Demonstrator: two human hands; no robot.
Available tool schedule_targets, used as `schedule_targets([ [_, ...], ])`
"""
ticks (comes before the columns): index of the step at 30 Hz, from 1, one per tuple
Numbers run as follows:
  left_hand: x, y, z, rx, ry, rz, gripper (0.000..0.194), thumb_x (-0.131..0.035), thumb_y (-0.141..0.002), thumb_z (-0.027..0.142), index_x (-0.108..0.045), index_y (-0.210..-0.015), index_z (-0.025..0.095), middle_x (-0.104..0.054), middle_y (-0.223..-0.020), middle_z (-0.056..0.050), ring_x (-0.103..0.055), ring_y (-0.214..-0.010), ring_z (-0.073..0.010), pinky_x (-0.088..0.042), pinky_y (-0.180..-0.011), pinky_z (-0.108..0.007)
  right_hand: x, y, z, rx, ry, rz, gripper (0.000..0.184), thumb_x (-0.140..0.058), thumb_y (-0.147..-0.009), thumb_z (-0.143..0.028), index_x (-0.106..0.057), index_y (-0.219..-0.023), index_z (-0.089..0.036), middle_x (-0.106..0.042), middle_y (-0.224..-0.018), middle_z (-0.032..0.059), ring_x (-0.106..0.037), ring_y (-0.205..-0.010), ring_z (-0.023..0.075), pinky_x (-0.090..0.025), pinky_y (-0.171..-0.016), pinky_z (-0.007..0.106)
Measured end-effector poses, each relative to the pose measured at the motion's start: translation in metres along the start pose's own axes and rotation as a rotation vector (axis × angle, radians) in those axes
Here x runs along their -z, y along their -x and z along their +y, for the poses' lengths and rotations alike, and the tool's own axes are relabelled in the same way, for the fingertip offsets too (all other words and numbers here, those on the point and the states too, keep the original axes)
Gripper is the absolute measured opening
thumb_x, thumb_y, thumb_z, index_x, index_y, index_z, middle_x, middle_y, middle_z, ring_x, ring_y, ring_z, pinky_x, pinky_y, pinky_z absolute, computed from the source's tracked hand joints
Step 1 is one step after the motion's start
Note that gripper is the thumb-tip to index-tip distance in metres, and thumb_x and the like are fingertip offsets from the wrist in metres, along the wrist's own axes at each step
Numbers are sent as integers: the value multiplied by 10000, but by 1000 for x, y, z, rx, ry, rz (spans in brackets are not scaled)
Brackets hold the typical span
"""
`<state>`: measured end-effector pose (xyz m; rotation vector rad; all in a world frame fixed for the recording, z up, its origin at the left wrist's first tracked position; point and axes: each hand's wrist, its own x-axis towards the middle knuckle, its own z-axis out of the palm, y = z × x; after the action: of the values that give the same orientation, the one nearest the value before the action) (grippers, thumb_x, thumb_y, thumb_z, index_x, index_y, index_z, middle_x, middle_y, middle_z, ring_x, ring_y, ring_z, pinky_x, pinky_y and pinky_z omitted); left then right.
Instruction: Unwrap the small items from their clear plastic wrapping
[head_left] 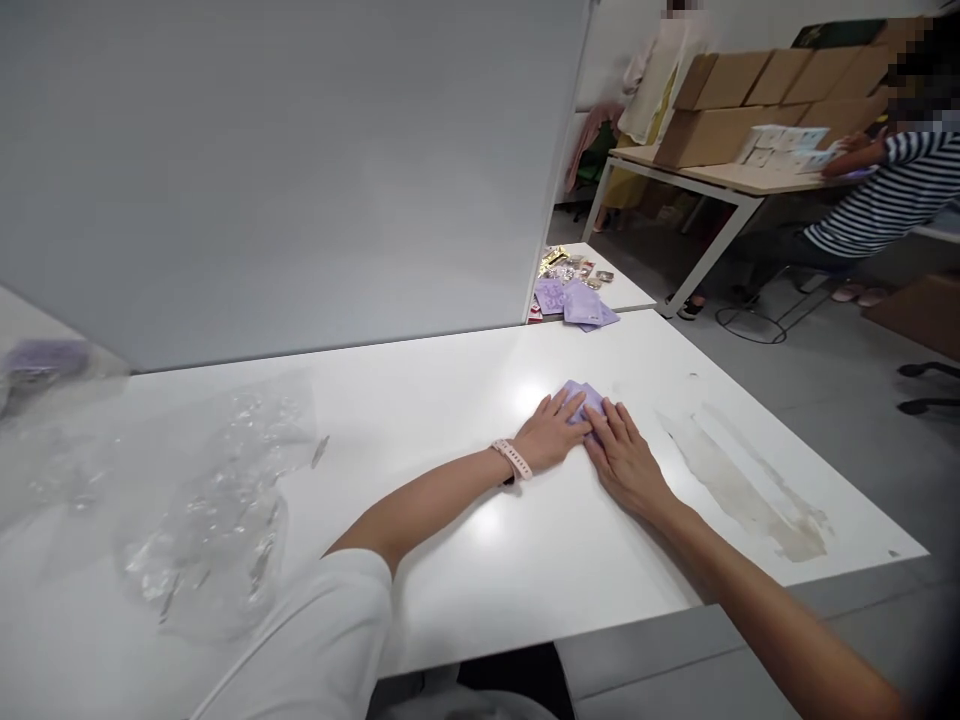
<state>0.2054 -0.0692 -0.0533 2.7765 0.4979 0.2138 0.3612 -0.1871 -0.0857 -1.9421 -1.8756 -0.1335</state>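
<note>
Small purple packets [581, 391] lie on the white table beneath both of my hands, with only their far parts showing. My left hand [551, 432], a pale pink band on its wrist, rests on the near left side with its fingers stretched out. From the right, my right hand [624, 462] lies flat with extended fingers touching the packets' right side. The fingertips of the two hands nearly meet. How many packets are under them is hidden.
Crumpled clear plastic bags [217, 510] cover the table's left part. A grey divider [300, 180] stands along the back. More purple packets [581, 302] lie beyond the far edge. A brownish smear [720, 475] marks the right side. A person in a striped shirt [885, 195] sits near cardboard boxes [712, 137].
</note>
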Motion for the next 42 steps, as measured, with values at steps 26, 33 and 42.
schedule_targets([
  [26, 29, -184, -110, 175, -395, 336, 488, -410, -938, 118, -590, -1387, 174, -350, -1609, -110, -189, -1543, -247, -58, -1280, -531, -72, -250, 104, -415, -103, 255, 676, -358, -937, -333, -298, -1542, -38, -283, -1573, 305, -267, -1480, 352, -272, -1150, 557],
  [33, 18, -81, -52, 230, -569, 253, 550, -459, -905, 110, -530, -1445, 184, -367, -1596, -142, -242, -1523, -308, -68, -1242, -643, -51, -227, 75, -160, -107, 632, 576, -354, -934, -353, -412, -1440, -84, -474, -1436, 257, -388, -1412, 348, -295, -1127, 611],
  [42, 47, 176, 43, 421, -447, 243, 537, -509, -934, 151, -492, -1464, 238, -229, -1654, -148, -143, -1542, -350, -143, -1198, -675, -64, -146, -86, 396, -289, 426, 609, -502, -932, -400, -378, -1499, -215, -444, -1490, 189, -426, -1393, 348, -417, -1072, 578],
])
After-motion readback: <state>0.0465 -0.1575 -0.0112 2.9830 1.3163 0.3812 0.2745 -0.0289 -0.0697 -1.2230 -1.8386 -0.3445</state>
